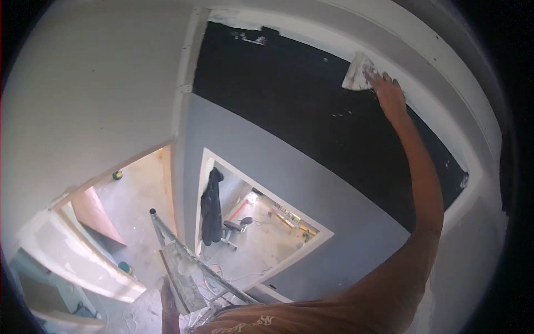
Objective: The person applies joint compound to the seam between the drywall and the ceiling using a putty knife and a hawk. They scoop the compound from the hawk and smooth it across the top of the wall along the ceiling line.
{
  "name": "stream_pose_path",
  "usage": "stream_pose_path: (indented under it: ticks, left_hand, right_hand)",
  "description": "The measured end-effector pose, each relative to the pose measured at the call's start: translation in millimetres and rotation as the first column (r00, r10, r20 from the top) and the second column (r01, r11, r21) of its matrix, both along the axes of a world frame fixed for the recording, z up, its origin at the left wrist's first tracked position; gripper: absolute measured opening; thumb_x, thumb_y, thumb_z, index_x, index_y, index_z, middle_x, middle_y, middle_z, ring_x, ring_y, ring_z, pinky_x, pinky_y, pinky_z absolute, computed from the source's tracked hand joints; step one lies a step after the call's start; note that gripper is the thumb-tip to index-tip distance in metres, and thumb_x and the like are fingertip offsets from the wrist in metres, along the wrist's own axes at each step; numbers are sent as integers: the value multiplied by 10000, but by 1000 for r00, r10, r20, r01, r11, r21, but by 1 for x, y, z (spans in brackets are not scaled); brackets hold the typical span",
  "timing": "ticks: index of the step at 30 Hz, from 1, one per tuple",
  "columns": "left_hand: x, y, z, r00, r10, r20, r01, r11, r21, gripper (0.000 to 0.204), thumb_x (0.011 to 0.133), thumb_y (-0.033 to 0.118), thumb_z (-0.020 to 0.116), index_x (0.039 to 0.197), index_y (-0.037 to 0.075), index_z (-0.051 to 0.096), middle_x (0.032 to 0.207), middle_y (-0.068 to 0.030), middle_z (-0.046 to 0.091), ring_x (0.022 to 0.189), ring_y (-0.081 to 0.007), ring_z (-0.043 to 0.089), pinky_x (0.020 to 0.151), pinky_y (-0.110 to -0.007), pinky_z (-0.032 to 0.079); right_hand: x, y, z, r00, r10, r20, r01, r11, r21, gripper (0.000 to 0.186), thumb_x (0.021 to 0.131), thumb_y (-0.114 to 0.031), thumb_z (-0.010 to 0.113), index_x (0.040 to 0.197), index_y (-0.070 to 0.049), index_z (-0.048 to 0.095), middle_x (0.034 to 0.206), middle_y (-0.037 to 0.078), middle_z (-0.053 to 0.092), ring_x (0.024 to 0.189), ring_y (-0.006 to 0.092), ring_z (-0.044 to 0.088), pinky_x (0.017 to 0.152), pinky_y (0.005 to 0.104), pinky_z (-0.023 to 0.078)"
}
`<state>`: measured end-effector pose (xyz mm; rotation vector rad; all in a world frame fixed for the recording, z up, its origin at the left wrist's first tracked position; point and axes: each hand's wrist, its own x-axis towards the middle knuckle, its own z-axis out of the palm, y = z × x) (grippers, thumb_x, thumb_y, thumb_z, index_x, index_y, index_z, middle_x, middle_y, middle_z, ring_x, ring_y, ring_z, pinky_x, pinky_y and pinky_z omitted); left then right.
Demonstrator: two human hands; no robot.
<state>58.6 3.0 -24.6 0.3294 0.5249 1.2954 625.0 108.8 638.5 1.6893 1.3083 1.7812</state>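
Observation:
My right arm reaches up to the far right, where my right hand [385, 86] is closed on a wide putty knife [357, 72] smeared with plaster. Its blade lies against the upper edge of the black wall band [289, 89], beside the white plastered strip [311, 44]. Low in the picture, my left hand [168, 295] is closed at the side of a long, plaster-smeared mud pan [188, 278]. The fingers of this hand are partly hidden.
A metal ladder or scaffold frame [192, 253] stands below me, close to the pan. Under the black band is a grey wall [267, 133] with an opening, where a dark jacket [211, 209] hangs. A stool [236, 227] stands beyond. Another doorway [167, 189] opens at left.

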Motion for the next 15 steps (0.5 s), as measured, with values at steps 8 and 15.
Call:
stream_pose_path:
  ticks: [8,15]
  left_hand:
    - [-8,-30,-3,990,97,99,-93,995,-41,526,1055,463,439,1375,55,528,1195,-121,671,1034,-254,679,887,-398,574]
    - [-15,-69,-6,923,338,-185,-362,924,-119,532,1067,477,413,1361,44,505,1119,-86,639,981,-196,635,847,-332,531]
  right_hand:
    - [-92,155,-55,890,429,157,-414,903,-117,450,936,-133,559,1384,-171,566,1362,34,573,1232,238,556,891,442,518]
    - [-168,323,-35,758,634,152,-619,774,-136,380,917,-129,587,1295,-142,618,1265,58,605,1192,260,589,875,413,532]
